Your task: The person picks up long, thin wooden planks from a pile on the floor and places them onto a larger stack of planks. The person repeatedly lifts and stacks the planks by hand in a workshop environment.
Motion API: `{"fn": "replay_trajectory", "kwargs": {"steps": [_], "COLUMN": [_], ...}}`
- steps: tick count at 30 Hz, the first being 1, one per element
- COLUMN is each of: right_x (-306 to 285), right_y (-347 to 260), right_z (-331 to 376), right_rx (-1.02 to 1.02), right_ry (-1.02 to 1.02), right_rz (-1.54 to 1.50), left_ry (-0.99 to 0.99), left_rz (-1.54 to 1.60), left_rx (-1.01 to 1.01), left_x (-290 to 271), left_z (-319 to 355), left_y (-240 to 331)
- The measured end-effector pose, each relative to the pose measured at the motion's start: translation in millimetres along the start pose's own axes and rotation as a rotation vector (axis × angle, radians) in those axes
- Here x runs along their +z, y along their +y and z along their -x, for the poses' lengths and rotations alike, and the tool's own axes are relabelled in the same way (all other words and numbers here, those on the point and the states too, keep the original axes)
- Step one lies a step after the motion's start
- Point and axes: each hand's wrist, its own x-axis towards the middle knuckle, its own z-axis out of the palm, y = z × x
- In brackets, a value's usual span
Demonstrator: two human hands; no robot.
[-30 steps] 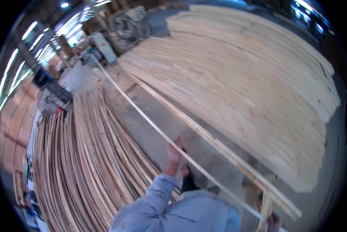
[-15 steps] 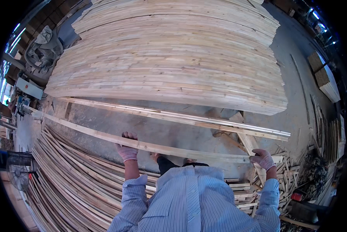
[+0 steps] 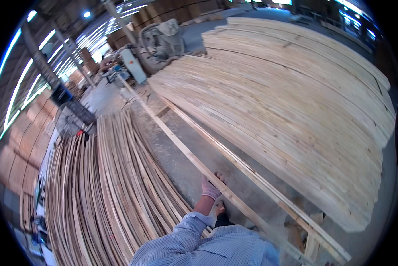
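My left hand, in a pale knit glove with the fingertips showing, is closed round a long, thin wooden strip. The strip slants from the machine at the far left, past my body, to the lower right. Beyond it and roughly alongside lie more long strips, close together, with a short wood piece under their near end. My right hand is out of sight past the lower right edge, so its hold on the strip's near end does not show.
A broad stack of pale boards fills the far right. Many loose strips lie in a pile to my left. Far left stand a machine with a white panel, a post and stacked brown blocks. Grey floor shows between.
The view has swung left, bringing the machine and far hall into sight. My right hand has passed out of the picture. My left hand still grips the wooden strip.
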Motion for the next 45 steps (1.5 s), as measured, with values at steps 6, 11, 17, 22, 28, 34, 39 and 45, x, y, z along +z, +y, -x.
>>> {"fn": "replay_trajectory", "kwargs": {"steps": [6, 11, 17, 22, 28, 34, 39, 45], "right_x": [-20.5, -33.1, -55.7, -73.1, -97.4, -54.9, -1.1, -8.2], "right_y": [-75.5, -117.1, -167.6, -199.7, -246.4, -351.3, -459.6, -618.4], "right_z": [-23.2, -29.7, -26.5, -15.0, 0.4, -13.2, -29.3, -63.1], "right_rx": [0.362, 0.400, 0.468, 0.560, 0.671, 0.382, -0.148, -0.331], "right_ry": [-0.029, -0.042, -0.043, -0.044, -0.064, -0.145, -0.186, -0.540], "right_rz": [-0.411, -0.440, -0.469, -0.522, -0.620, -0.490, -0.170, -0.425], "left_ry": [0.082, 0.082, 0.073, 0.103, 0.137, 0.279, 0.083, -0.023], "left_rz": [0.045, 0.087, 0.120, 0.007, -0.123, -0.318, -0.330, -0.040], "left_rx": [-0.020, -0.053, -0.089, -0.057, 0.021, 0.293, -0.327, -0.736], "left_x": [18.4, 46.6, 54.8, 53.9, 17.4, -32.5, -93.7, -210.3], "left_z": [34.0, 46.1, 36.9, 18.3, -79.2, -117.9, -73.7, -19.4], "left_y": [14.6, 14.7, 73.1, 141.9, 256.7, 270.0, 169.8, 134.7]}}
